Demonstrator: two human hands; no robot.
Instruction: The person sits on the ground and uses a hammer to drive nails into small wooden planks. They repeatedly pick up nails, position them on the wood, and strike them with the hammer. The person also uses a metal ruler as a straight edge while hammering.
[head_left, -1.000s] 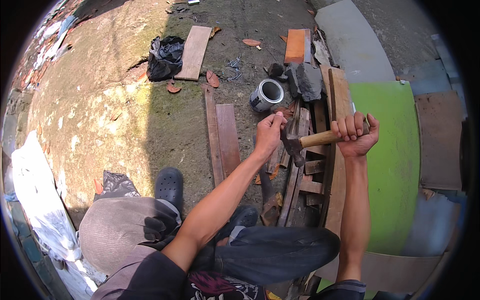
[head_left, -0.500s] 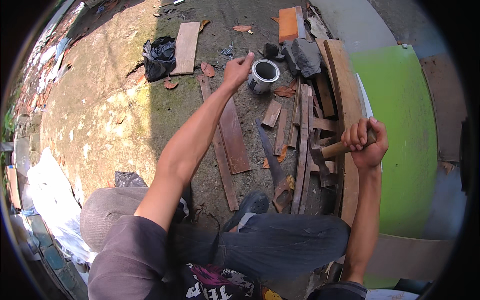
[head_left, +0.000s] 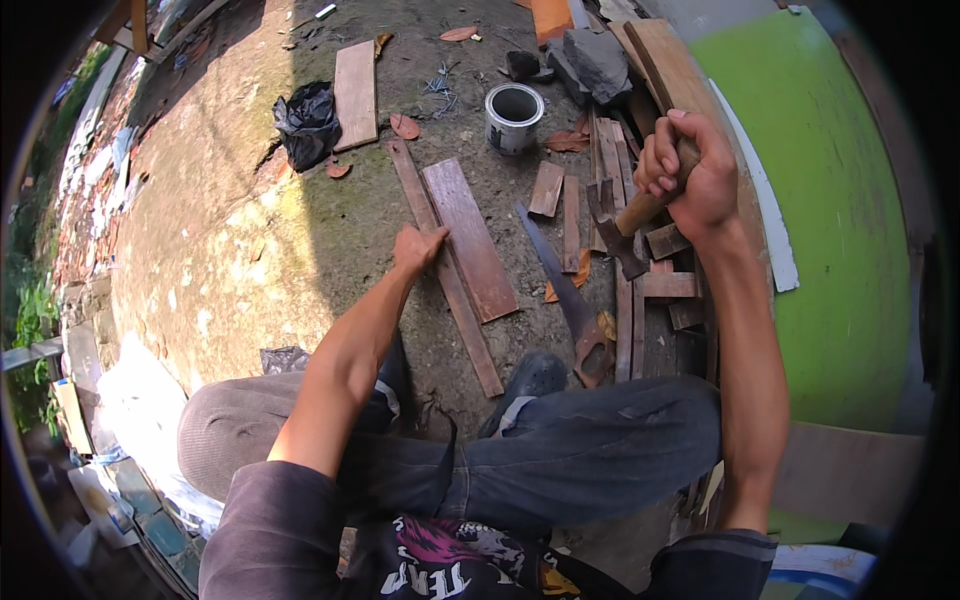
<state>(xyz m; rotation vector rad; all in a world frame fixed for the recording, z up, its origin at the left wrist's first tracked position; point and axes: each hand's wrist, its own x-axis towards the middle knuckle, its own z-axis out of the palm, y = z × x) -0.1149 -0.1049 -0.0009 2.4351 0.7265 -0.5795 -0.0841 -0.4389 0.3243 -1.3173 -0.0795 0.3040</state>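
Reaching for the strip (head_left: 475, 340) looks to be the step in hand: the left hand (head_left: 418, 250) is at its left edge, near the centre of the frame. Its fingers seem to touch the wood, but I cannot tell whether they pinch it or only rest there. The strip lies on the ground (head_left: 425, 330), slanting toward the lower centre, with the board (head_left: 470, 240) just to its right. The right hand's (head_left: 705, 180) fingers are wrapped around the handle of the hammer (head_left: 638, 213), its head over the wood pile (head_left: 667, 285) at right of centre (the saw (head_left: 563, 285) lies between that pile and the board).

As I judge it, the next move calls for thumb and fingers to close on both edges of the strip, with the hammer kept clear.

Half a second ago the left hand was up beside the can (head_left: 511, 138), and its forearm hid part of the strip and board; now it is well apart from the can, and the board shows whole. The hammer has stayed in the right hand, though both sit higher in the frame.
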